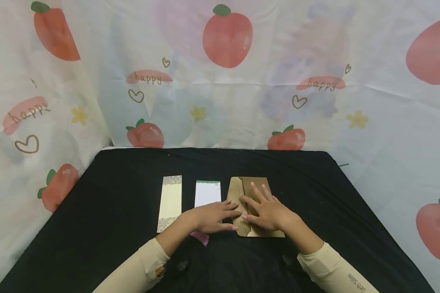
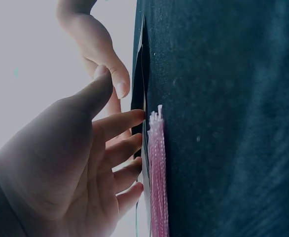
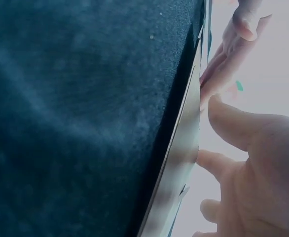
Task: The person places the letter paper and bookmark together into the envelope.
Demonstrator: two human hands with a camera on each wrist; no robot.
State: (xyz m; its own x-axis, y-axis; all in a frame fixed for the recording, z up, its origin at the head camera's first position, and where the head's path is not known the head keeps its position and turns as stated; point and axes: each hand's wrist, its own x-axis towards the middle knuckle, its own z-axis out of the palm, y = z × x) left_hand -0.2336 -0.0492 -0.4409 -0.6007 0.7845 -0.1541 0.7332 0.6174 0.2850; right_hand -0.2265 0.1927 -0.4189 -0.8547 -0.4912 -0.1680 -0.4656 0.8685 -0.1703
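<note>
A brown paper envelope [image 1: 254, 183] lies on the black cloth, its flap [image 1: 234, 189] folded out to the left. My right hand [image 1: 267, 211] is spread over the envelope body, fingers extended, fingertips close to the flap crease. From the left, my left hand [image 1: 214, 215] reaches across with straight fingers, their tips over the flap. Under that hand and wrist, a white card [image 1: 207, 192] with a green top edge is partly covered. A pink tassel [image 2: 158, 173] pokes out below the left palm; whatever it is tied to is hidden.
To the left lies a long cream card [image 1: 171, 203] with patterned ends, its lower corner near my left forearm. Black cloth [image 1: 124, 195] covers the table. Printed fabric [image 1: 234, 101] with fruit, hearts and flowers hangs behind the table and along both sides.
</note>
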